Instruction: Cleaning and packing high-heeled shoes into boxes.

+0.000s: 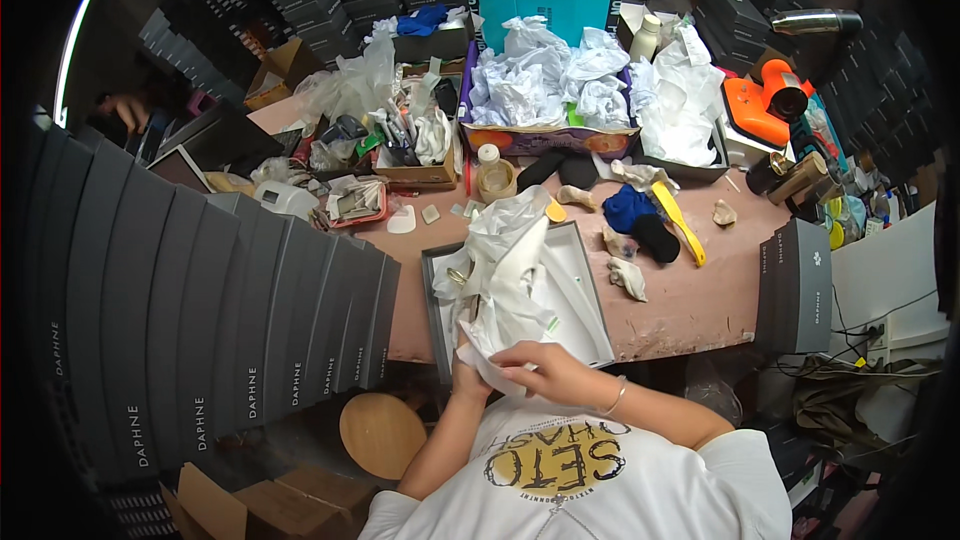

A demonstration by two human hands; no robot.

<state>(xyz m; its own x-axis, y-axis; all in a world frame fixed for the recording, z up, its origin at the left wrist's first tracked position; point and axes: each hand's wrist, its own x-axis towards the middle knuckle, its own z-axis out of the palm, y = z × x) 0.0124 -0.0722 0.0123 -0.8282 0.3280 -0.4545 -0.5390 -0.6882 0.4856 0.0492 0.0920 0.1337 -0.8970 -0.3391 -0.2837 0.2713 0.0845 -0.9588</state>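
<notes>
An open grey shoe box (596, 292) with a white inside lies at the table's near edge, in front of me. Crumpled white tissue paper (508, 230) fills its left part and comes up over the near rim. A small gold-coloured metal piece (457, 276) shows among the white folds; what it belongs to is mostly covered. My left hand (468, 372) is closed round the near end of the paper, its fingers partly hidden. From the right, my right hand (540, 368) pinches the same paper, fingertips close to the left hand.
Stacked grey shoe boxes (225, 310) line the left; more (797, 285) stand at the right table edge. Beyond my box lie a yellow-handled brush (680, 225), a blue cloth (628, 208) and a jar (495, 178). A purple carton (548, 142) of crumpled paper stands behind. A round stool (382, 435) is below.
</notes>
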